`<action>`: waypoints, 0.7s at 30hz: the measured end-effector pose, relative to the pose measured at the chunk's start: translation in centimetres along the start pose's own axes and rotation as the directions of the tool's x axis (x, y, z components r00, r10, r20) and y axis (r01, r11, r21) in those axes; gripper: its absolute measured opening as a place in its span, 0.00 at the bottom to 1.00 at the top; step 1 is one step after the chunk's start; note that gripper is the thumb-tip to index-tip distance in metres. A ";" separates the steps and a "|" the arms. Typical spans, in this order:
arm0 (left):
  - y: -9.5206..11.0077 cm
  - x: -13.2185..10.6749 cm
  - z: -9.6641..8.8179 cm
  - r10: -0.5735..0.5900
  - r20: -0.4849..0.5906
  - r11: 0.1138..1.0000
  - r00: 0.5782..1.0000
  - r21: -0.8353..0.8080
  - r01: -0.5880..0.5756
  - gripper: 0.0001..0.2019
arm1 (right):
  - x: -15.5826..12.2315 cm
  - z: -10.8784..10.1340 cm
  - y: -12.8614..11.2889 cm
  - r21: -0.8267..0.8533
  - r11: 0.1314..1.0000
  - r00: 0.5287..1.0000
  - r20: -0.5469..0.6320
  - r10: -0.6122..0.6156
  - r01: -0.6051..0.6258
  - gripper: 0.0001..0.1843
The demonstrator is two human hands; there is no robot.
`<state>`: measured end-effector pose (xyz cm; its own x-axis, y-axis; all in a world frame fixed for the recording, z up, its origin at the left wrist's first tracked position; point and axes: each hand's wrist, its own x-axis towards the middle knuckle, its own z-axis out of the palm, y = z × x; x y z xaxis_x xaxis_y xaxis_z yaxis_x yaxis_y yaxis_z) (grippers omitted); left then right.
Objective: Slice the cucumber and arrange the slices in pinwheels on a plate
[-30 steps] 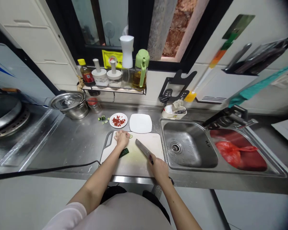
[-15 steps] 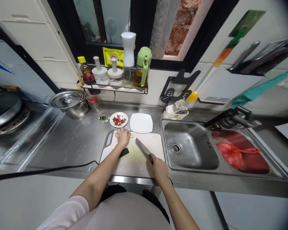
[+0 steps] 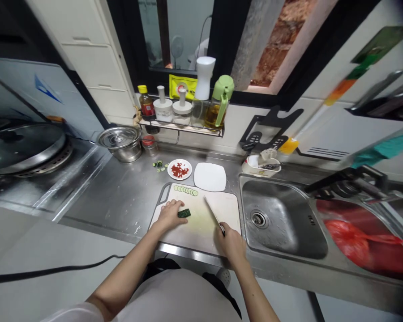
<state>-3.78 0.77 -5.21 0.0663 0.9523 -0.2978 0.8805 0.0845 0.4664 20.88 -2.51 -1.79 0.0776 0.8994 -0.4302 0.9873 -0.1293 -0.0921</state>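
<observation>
A white cutting board (image 3: 221, 205) lies on the steel counter in front of me. My left hand (image 3: 169, 213) rests on its near left part, fingers curled against a dark green cucumber piece (image 3: 184, 213). A row of cucumber slices (image 3: 186, 190) sits along the board's far edge. My right hand (image 3: 231, 241) grips the handle of a knife (image 3: 213, 215), whose blade points away over the board, to the right of the cucumber piece.
Behind the board are a small plate of red chopped bits (image 3: 179, 169), a bare white square plate (image 3: 210, 176) and loose cucumber bits (image 3: 159, 165). A double sink (image 3: 284, 223) lies right, a red bag (image 3: 359, 241) in its far basin. A steel pot (image 3: 120, 141) and a stove stand left.
My left hand drew back from the board's far edge to the cucumber piece, leaving the slices lined up there. The view shifted left. The knife hand barely moved.
</observation>
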 end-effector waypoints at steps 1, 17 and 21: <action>-0.1 -0.4 0.1 -0.013 0.015 1.000 1.000 0.017 0.013 0.27 | 0.0 -0.1 -0.1 -0.003 1.000 1.000 0.007 -0.001 0.001 0.23; -5.2 1.9 -2.7 -0.262 -0.221 0.957 0.939 -0.182 0.224 0.20 | 0.4 -0.1 -0.3 0.017 1.000 1.000 0.016 -0.013 0.013 0.25; -8.0 4.8 -5.1 -0.439 -0.304 0.899 0.845 -0.145 0.414 0.20 | 0.4 0.1 0.4 0.020 1.000 1.000 0.015 0.020 -0.021 0.25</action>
<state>-12.93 6.16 -6.10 -0.4731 0.8573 -0.2029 0.7508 0.5128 0.4162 21.34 -2.19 -2.09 0.0957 0.8900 -0.4458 0.9825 -0.1564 -0.1014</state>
